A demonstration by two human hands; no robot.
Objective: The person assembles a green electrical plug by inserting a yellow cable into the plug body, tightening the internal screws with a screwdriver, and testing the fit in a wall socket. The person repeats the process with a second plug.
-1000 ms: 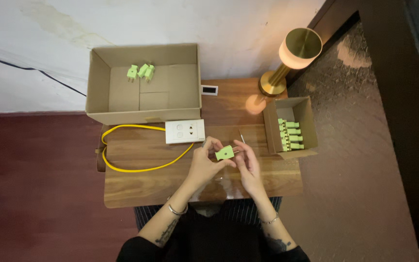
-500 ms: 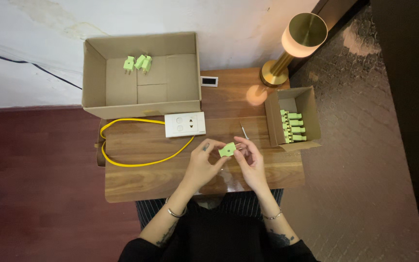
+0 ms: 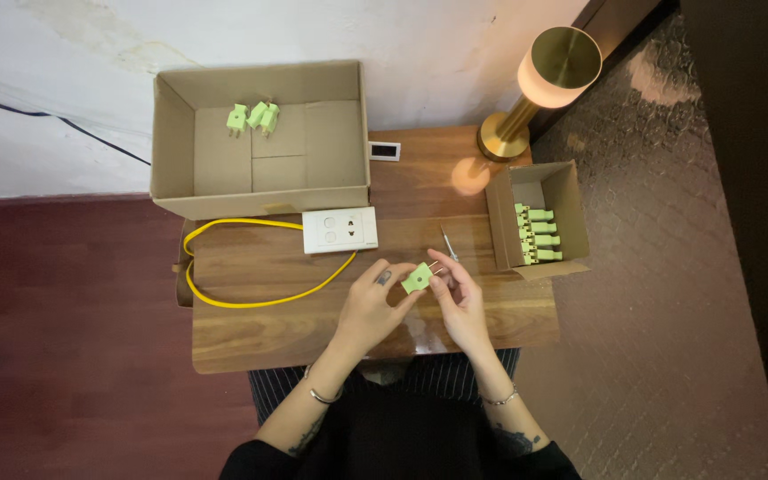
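Both hands hold 1 green plug [image 3: 417, 278] above the worktop [image 3: 251, 333]. The left hand [image 3: 368, 307] pinches its body; the right hand [image 3: 460, 298] has its fingers narrowed at the prong end. Since a second ago the plug has hardly moved, so the handling continues. A small screwdriver [image 3: 448, 242] lies just beyond.

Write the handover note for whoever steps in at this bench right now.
Left hand and right hand: both hold one green plug above the wooden table.
Small box, right: a row of green plugs.
Large box, rear left: three plugs.
White socket with yellow cable sits in front of the large box; a thin metal tool lies by the hands.
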